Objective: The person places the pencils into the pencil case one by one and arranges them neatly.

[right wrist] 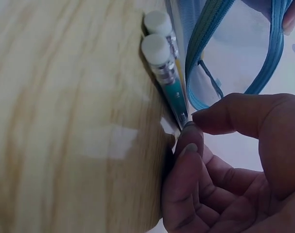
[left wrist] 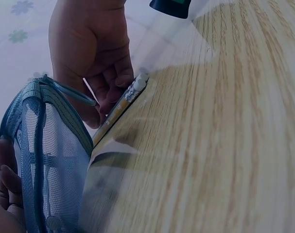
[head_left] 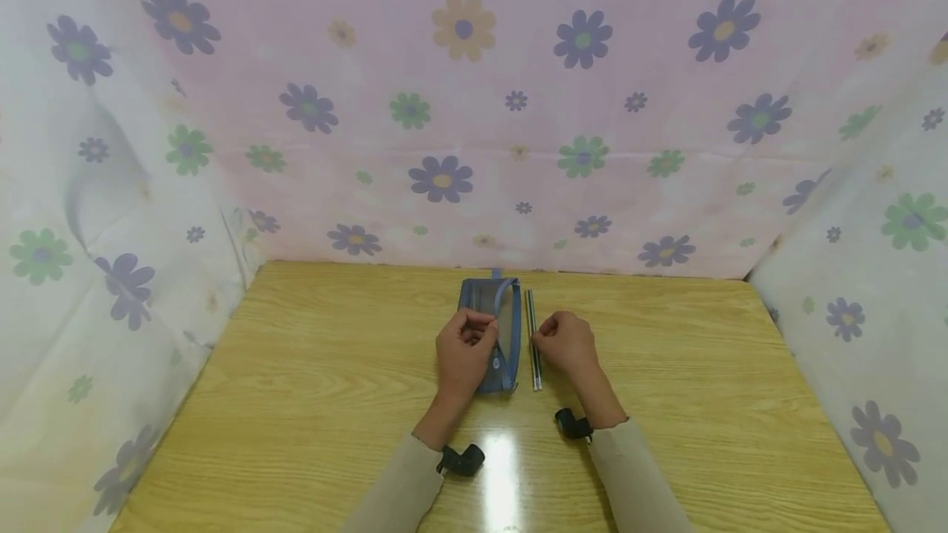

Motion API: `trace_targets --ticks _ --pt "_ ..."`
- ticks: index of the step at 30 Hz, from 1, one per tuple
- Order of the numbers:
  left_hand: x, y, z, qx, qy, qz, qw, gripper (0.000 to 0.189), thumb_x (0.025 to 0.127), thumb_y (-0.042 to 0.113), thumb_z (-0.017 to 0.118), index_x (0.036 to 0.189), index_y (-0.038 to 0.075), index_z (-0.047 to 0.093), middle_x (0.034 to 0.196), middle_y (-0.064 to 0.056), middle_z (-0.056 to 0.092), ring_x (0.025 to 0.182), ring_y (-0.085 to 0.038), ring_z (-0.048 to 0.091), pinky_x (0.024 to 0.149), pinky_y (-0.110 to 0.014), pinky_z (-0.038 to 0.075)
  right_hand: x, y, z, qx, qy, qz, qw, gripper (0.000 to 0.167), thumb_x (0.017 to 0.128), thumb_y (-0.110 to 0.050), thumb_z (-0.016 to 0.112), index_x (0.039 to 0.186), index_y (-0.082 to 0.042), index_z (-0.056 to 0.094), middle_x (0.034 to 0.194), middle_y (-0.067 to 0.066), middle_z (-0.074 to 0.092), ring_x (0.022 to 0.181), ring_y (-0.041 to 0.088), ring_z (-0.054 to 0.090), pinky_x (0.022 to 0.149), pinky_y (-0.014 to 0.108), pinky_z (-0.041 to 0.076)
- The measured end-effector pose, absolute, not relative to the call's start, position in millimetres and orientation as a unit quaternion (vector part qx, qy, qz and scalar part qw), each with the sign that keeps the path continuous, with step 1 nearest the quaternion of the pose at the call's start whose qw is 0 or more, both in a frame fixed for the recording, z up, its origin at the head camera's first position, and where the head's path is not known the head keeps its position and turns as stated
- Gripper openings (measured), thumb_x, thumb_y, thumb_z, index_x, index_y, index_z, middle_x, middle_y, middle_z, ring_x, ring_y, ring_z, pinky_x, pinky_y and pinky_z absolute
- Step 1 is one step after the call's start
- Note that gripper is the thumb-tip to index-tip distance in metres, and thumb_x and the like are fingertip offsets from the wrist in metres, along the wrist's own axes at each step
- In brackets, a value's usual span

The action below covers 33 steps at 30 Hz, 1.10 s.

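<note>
A blue mesh zip pencil pouch [head_left: 485, 294] stands near the table's back edge, its zipped side gaping open to the right. My left hand [head_left: 462, 352] grips the pouch by the edge of that opening with thumb and fingers. Just right of the pouch, two pencils [head_left: 530, 311] lie side by side on the table, white erasers toward me. One pencil looks teal [right wrist: 175, 97], the other yellowish [left wrist: 119, 108]. My right hand [head_left: 570, 341] pinches the teal pencil's shaft between thumb and forefinger. The pencils' far ends are hidden in both wrist views.
The wood-grain table [head_left: 318, 401] is bordered at the back and sides by flowered cloth [head_left: 444, 105]. Black wrist cameras sit on the left wrist [head_left: 462, 461] and the right wrist [head_left: 572, 424].
</note>
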<state>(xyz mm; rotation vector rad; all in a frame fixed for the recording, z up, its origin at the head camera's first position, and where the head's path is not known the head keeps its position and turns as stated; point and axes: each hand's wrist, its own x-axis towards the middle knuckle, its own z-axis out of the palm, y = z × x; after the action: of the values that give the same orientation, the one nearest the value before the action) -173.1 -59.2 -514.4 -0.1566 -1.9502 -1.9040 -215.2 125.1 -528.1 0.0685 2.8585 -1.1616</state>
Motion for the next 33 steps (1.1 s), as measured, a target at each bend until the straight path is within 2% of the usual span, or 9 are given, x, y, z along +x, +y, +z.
trace_targets --ticks 5,14,17,22,33 --pt "-173.7 -59.3 -515.2 -0.05 -0.7 -0.684 0.199 0.005 0.092 -0.012 0.073 0.097 -0.012 0.072 0.083 -0.021 0.072 0.067 -0.024 0.068 0.057 -0.018 0.051 -215.7 123.7 -531.4 0.023 0.932 -0.362 0.02 0.015 0.088 -0.016 0.08 0.082 -0.005 0.072 0.076 0.007 0.069 0.067 0.022 0.061 0.062 0.036 0.05" --pt "-174.2 -60.0 -516.9 -0.052 -0.7 -0.684 0.199 0.004 0.092 -0.01 0.073 0.097 -0.011 0.072 0.083 -0.019 0.072 0.068 -0.027 0.069 0.058 -0.018 0.052 -214.9 122.4 -530.7 0.05 0.938 -0.341 0.026 0.021 0.088 -0.021 0.082 0.074 -0.006 0.076 0.077 0.008 0.073 0.065 0.022 0.065 0.062 0.041 0.056" --pt "-173.8 -60.6 -517.0 -0.056 -0.699 -0.684 0.2 0.004 0.092 -0.011 0.072 0.097 -0.01 0.072 0.083 -0.02 0.071 0.068 -0.027 0.069 0.059 -0.019 0.052 -213.6 121.6 -528.4 0.05 0.939 -0.338 0.026 0.029 0.088 -0.022 0.081 0.065 -0.007 0.073 0.065 0.005 0.068 0.056 0.019 0.06 0.053 0.036 0.052" --pt "-172.0 -61.5 -515.4 -0.064 -0.7 -0.682 0.2 0.005 0.094 -0.01 0.071 0.098 -0.01 0.072 0.084 -0.022 0.07 0.069 -0.03 0.068 0.06 -0.019 0.051 -210.0 120.1 -523.2 0.054 0.944 -0.325 0.031 0.047 0.089 -0.022 0.077 0.047 -0.014 0.057 0.044 -0.004 0.047 0.041 0.014 0.045 0.041 0.028 0.035" --pt "-171.9 -60.5 -514.5 -0.059 -0.7 -0.684 0.199 0.005 0.093 -0.011 0.071 0.098 -0.011 0.072 0.084 -0.022 0.071 0.068 -0.034 0.068 0.059 -0.018 0.05 -209.8 120.0 -523.4 0.06 0.957 -0.281 0.025 0.045 0.087 -0.027 0.08 0.05 -0.013 0.057 0.046 -0.002 0.051 0.043 0.015 0.049 0.039 0.028 0.034"
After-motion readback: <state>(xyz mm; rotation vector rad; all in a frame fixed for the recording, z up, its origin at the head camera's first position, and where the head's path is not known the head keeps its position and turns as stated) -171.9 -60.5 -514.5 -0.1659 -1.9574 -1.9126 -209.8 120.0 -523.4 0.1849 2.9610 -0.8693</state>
